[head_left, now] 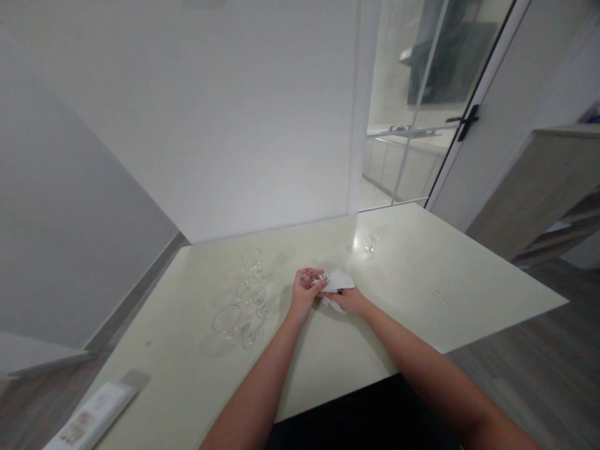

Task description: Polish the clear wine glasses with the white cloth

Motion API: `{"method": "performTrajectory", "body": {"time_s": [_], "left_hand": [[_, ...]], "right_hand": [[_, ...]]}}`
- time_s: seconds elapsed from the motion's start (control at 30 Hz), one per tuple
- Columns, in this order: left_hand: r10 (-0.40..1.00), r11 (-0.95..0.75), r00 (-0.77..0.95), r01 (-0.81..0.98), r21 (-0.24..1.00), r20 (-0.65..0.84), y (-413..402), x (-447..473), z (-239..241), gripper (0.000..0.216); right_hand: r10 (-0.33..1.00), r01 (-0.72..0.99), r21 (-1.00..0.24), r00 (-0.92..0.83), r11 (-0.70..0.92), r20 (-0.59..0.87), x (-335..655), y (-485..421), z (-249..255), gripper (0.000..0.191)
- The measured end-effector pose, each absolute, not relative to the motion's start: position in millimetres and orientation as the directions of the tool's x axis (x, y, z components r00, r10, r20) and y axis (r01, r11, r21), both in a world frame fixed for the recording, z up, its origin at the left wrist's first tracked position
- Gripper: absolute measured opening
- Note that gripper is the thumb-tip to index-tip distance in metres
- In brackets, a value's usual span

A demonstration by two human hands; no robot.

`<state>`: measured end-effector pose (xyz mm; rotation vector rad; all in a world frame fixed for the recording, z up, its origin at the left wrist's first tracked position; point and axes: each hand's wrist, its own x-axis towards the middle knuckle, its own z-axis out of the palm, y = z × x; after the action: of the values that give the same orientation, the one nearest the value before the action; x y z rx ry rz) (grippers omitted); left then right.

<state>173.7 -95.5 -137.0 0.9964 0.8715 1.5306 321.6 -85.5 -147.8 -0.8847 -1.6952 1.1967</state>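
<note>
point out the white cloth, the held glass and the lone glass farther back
white cloth (338,280), head view, its upper fold
held glass (310,272), head view, its rim
lone glass (372,242), head view, its middle

Soft, even indoor light is filling the room and casting only faint shadows on the pale table (422,281). Glare is shining off the tabletop near the glass door (412,125). The white cloth (338,281) is washing out, the held glass (310,274) is blurring into the surface, and wide-angle distortion is bending the frame's edges.
</note>
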Motion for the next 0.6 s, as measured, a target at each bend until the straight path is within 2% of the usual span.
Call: {"method": "performTrajectory", "body": {"time_s": [0.07,0.17,0.23,0.3,0.37,0.47,0.6], "left_hand": [[0.991,-0.135,-0.041,-0.427,0.894,0.130,-98,173,-136,0.051],[0.990,-0.037,0.100,-0.483,0.875,0.097,-103,172,-134,0.054],[0.979,0.003,0.178,-0.490,0.872,0.097,-105,172,-134,0.057],[0.971,0.003,0.213,-0.473,0.881,0.111,-105,171,-135,0.059],[0.971,-0.036,0.199,-0.429,0.903,0.133,-104,171,-136,0.057],[0.980,-0.120,0.109,-0.344,0.931,0.167,-101,172,-136,0.054],[0.984,-0.168,0.008,-0.304,0.938,0.179,-99,172,-135,0.052]], "right_hand": [[0.911,0.020,-0.979,-0.373,0.200,0.179,325,-87,-146,0.023],[0.893,-0.128,-0.986,-0.448,-0.105,-0.037,331,-90,-142,0.036],[0.853,-0.262,-0.915,-0.503,-0.307,-0.142,335,-92,-141,0.044],[0.830,-0.366,-0.838,-0.532,-0.406,-0.170,336,-92,-140,0.048],[0.836,-0.403,-0.819,-0.525,-0.409,-0.159,335,-90,-140,0.050],[0.914,-0.371,-0.888,-0.389,-0.271,-0.116,331,-86,-143,0.046],[0.977,-0.147,-0.989,-0.213,-0.028,0.004,327,-81,-151,0.038]]}}
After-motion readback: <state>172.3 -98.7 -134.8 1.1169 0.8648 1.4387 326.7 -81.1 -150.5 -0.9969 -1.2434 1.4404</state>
